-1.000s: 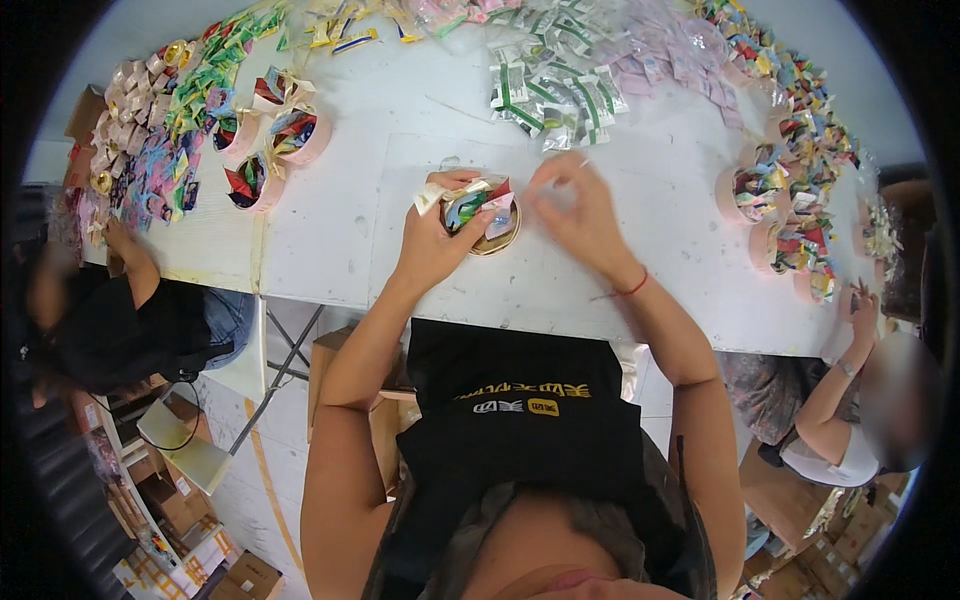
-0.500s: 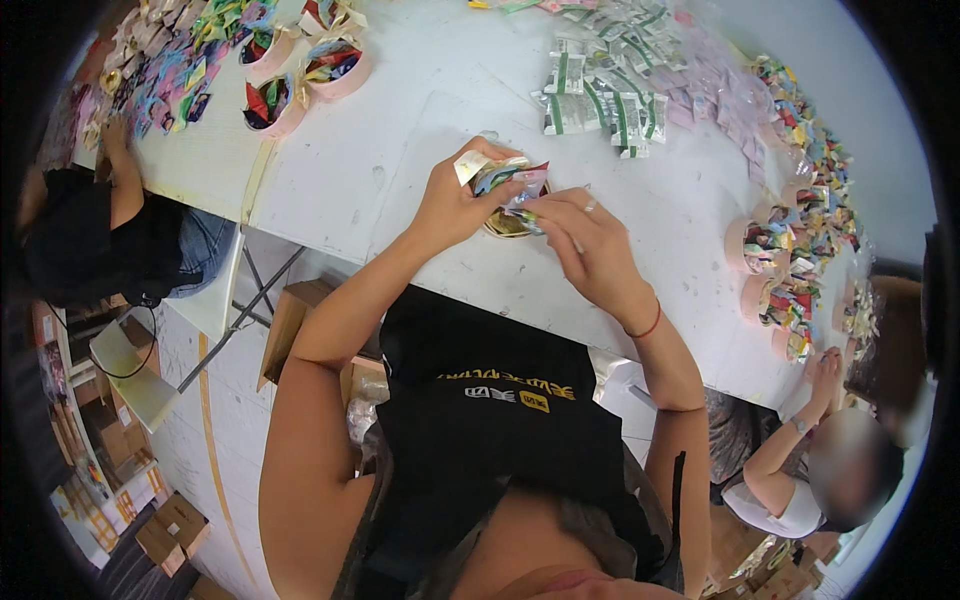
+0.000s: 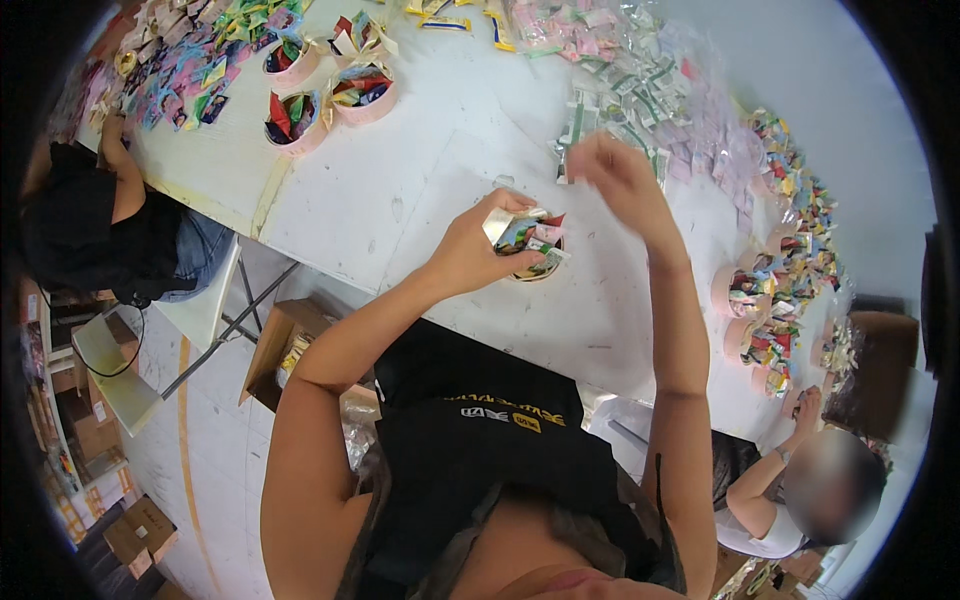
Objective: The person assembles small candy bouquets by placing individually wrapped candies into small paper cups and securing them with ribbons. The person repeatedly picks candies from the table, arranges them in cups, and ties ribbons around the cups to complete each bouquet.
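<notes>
Long white scuffed tabletop: spread at the far side with heaps of small wrapped packets.
Left hand: fingers and thumb clamped on small round gold-toned tub, stuffed with colourful shiny sachets, over the table's near part.
Right hand: raised near green-and-white plastic packets; fingers curled, blurred; cannot tell whether gripping anything.
Hidden: tub's left wall, behind left hand.
Writing: yellow and white characters on black cloth apron, partly creased.

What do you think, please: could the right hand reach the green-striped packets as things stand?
Probably yes: the right hand appears at the near edge of the green-striped packets, with nothing visible blocking the way.
</notes>
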### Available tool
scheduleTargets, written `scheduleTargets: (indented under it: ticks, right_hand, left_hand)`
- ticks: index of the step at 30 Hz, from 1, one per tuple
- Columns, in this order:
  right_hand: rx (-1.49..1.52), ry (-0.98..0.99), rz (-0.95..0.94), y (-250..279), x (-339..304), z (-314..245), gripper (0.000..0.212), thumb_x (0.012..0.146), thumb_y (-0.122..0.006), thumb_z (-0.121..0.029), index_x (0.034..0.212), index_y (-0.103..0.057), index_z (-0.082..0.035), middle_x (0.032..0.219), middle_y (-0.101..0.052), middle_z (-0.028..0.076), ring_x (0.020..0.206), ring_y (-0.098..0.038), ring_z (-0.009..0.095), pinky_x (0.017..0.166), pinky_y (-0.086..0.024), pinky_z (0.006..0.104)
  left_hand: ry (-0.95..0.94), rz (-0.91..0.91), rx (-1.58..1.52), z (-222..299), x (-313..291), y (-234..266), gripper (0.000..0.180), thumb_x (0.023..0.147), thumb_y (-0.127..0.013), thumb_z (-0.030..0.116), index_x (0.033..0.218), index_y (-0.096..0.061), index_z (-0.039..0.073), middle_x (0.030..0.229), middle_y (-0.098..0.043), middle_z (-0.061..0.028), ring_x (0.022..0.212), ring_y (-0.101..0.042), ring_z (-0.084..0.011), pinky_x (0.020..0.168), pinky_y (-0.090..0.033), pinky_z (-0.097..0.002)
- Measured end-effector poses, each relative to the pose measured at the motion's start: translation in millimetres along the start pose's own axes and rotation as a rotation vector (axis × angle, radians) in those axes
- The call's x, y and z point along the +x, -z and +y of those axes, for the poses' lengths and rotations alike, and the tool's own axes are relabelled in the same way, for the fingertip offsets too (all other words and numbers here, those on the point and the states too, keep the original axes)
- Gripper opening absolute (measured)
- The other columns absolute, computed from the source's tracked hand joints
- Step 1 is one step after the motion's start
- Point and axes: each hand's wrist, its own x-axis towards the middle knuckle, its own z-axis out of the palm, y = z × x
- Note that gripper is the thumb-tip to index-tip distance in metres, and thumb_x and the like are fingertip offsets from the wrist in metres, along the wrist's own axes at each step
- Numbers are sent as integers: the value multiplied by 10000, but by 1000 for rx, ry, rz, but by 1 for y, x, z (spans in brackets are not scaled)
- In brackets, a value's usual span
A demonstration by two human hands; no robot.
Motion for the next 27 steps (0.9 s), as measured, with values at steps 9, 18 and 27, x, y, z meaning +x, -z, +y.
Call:
scheduleTargets:
  ticks: [9,18,27]
  right_hand:
    - [-1235,109,235,-5,215,97,246,857,-572,-87,1073,-676,-31,1019,-686,198,1004,-643,350,877,-524,461]
    - [-753,339,407,11,84,61,212,869,-638,-63,1068,-709,-43,956,-707,140,877,-652,294,779,-528,374]
    - [-328,160,55,-37,-85,-47,247,843,-648,87,1049,-716,-31,905,-686,110,777,-638,217,711,-498,295]
  left_hand:
    - [-76,38,-86,-10,-3,6,427,781,-813,148,1078,-517,66,1199,-664,-106,1052,-657,-250,899,-509,-347]
    - [-31,100,23,2,-7,11,388,790,-817,89,1088,-572,48,1196,-674,-94,1057,-629,-150,917,-503,-316]
    - [-65,104,-35,-4,-3,10,344,816,-786,62,1106,-606,27,1155,-690,-104,1026,-640,-157,892,-506,-306]
